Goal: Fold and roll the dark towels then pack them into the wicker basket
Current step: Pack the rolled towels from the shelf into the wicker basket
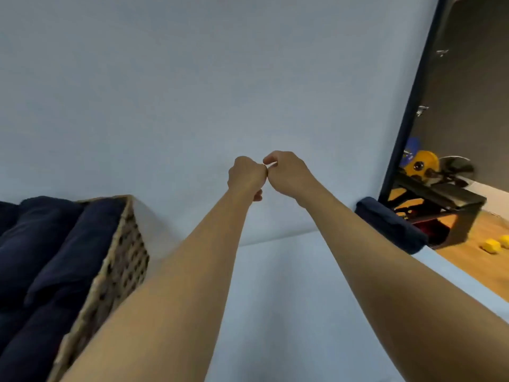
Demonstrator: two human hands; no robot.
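Both my arms stretch out forward over a pale blue surface [275,299]. My left hand [246,176] and my right hand [286,172] are closed into fists, knuckles touching, with nothing visible in them. The wicker basket [121,260] stands at the lower left, left of my left forearm, and holds several rolled dark navy towels [55,252]. One more rolled dark towel [391,224] lies at the right edge of the blue surface, just beyond my right forearm.
A pale blue wall [192,92] rises behind the surface. At the right are a dark door frame [413,106], a black rack with yellow and blue weight plates [421,164], and a wooden floor [482,255] with small yellow objects [491,245].
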